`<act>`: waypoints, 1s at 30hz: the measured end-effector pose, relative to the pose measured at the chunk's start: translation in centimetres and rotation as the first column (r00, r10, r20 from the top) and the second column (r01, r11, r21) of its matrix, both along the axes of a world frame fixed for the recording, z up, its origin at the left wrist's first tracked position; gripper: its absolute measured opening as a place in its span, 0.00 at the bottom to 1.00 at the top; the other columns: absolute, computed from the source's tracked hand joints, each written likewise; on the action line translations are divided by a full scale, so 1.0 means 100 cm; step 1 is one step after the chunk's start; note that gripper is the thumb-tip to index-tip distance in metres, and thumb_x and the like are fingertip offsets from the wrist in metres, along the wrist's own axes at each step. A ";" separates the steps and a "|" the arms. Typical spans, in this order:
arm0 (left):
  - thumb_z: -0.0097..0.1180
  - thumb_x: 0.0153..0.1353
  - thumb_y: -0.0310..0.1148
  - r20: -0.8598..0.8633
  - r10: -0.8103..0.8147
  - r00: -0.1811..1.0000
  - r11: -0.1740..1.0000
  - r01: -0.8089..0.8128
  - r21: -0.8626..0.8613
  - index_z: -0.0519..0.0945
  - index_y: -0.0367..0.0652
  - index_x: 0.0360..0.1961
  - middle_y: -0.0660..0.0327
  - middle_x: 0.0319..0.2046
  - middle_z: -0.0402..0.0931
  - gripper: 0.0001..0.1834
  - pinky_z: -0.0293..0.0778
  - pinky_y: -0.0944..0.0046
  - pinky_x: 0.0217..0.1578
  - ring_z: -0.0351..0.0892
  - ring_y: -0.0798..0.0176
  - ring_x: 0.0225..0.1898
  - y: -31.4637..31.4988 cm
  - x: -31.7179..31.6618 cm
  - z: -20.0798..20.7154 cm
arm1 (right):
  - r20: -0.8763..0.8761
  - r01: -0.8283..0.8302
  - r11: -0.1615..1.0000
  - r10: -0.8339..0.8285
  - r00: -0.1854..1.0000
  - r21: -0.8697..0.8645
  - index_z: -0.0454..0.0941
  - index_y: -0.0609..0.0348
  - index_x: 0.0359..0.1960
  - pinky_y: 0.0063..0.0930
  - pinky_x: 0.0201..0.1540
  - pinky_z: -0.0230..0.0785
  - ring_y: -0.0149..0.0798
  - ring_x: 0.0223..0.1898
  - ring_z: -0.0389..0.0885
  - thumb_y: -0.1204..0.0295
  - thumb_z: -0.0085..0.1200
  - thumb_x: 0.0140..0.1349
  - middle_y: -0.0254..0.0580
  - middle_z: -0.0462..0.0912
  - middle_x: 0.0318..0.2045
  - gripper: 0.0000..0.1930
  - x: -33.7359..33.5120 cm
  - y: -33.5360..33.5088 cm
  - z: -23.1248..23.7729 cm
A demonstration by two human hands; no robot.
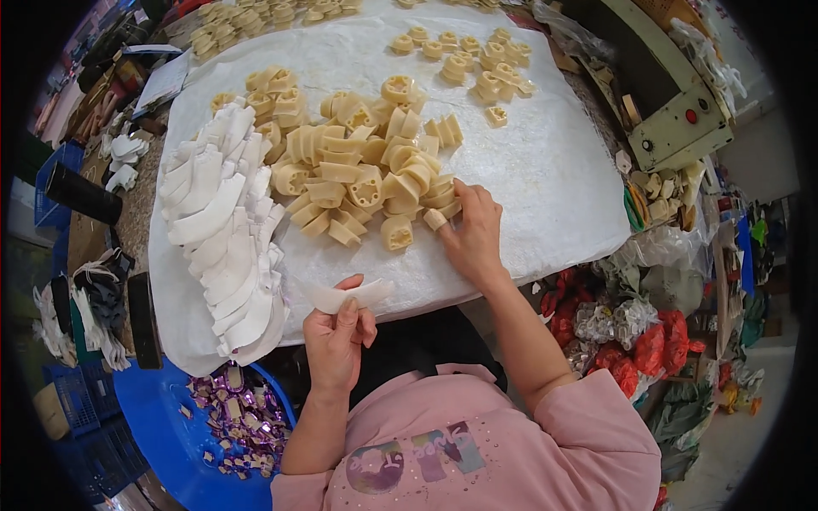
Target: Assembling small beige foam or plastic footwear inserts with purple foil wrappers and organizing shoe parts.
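A thin white curved strip (371, 294) is pinched between the thumb and fingers of my left hand (334, 341), just over the table's near edge. My right hand (475, 234) reaches to the right side of a heap of beige moulded pieces (366, 162), which look like shoe heels. Its thumb, wearing a pale finger cot (434, 220), and its fingers close round a beige piece (445, 201) at the edge of the heap. Overlapping white cut strips (226, 230) lie in a long stack to the left of the heap.
White sheeting (545, 213) covers the table. More beige pieces (494, 72) stand in groups at the back. A blue tub (162, 417) holding purple-wrapped bits is at the lower left. A greenish machine (682, 128) stands at the right, with red bags (648, 349) on the floor below.
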State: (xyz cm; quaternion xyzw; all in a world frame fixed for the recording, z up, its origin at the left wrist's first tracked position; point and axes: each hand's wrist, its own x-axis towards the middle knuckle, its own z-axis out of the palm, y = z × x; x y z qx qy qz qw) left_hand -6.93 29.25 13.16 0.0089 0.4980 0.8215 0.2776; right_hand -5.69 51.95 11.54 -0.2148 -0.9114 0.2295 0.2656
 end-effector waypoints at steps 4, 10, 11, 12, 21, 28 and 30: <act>0.46 0.68 0.29 0.008 0.003 1.000 0.998 -0.004 0.068 0.71 0.31 0.53 0.61 0.23 0.72 0.16 0.64 0.73 0.21 0.68 0.72 0.22 -0.003 -0.001 -0.002 | 0.100 -0.173 0.980 0.164 0.981 0.097 0.74 0.60 0.48 0.38 0.47 0.60 0.44 0.44 0.70 0.76 0.59 0.43 0.43 0.72 0.38 0.24 0.004 0.008 0.024; 0.44 0.67 0.27 -0.023 0.008 1.000 0.999 -0.007 0.052 0.70 0.30 0.54 0.59 0.23 0.72 0.16 0.65 0.72 0.22 0.69 0.71 0.22 -0.002 0.000 -0.003 | 0.193 -0.310 0.901 0.260 0.946 0.302 0.76 0.60 0.43 0.36 0.42 0.63 0.44 0.39 0.69 0.82 0.52 0.42 0.42 0.72 0.35 0.21 0.005 0.008 0.032; 0.44 0.67 0.27 -0.020 0.005 1.000 0.998 -0.004 0.061 0.70 0.30 0.54 0.59 0.23 0.72 0.17 0.65 0.73 0.23 0.69 0.71 0.22 -0.003 -0.001 -0.003 | 0.235 -0.316 0.875 0.242 0.942 0.367 0.76 0.60 0.41 0.36 0.42 0.63 0.45 0.38 0.69 0.82 0.51 0.42 0.42 0.71 0.35 0.20 0.004 0.009 0.034; 0.44 0.67 0.27 -0.021 0.005 1.000 0.998 -0.003 0.062 0.70 0.30 0.54 0.59 0.23 0.72 0.17 0.65 0.73 0.23 0.69 0.71 0.22 -0.005 -0.002 -0.003 | 0.233 -0.315 0.875 0.240 0.942 0.368 0.76 0.60 0.41 0.36 0.42 0.63 0.45 0.38 0.69 0.82 0.51 0.42 0.42 0.71 0.35 0.20 0.006 0.016 0.029; 0.37 0.71 0.35 0.023 -0.012 1.000 0.981 0.007 0.193 0.64 0.28 0.58 0.53 0.30 0.75 0.22 0.69 0.69 0.28 0.73 0.66 0.28 0.004 -0.002 -0.002 | -0.132 -0.140 0.970 0.114 0.985 -0.201 0.74 0.60 0.47 0.35 0.51 0.65 0.51 0.48 0.68 0.89 0.47 0.47 0.47 0.75 0.45 0.23 0.046 0.049 -0.008; 0.37 0.71 0.35 0.072 -0.013 0.997 0.967 -0.006 0.256 0.62 0.32 0.60 0.49 0.40 0.75 0.22 0.70 0.66 0.28 0.75 0.63 0.31 0.000 -0.004 -0.010 | -0.094 0.048 0.955 -0.022 0.995 0.294 0.75 0.59 0.48 0.34 0.50 0.66 0.49 0.45 0.71 0.89 0.49 0.47 0.49 0.76 0.43 0.23 0.060 0.054 0.000; 0.39 0.70 0.34 0.081 0.036 0.996 0.973 -0.054 0.225 0.62 0.33 0.60 0.49 0.45 0.75 0.21 0.71 0.65 0.27 0.76 0.62 0.32 0.002 -0.003 -0.006 | -0.003 -0.019 0.984 0.019 1.000 0.175 0.75 0.60 0.47 0.36 0.49 0.66 0.49 0.43 0.71 0.89 0.50 0.47 0.49 0.76 0.41 0.23 0.068 0.055 0.002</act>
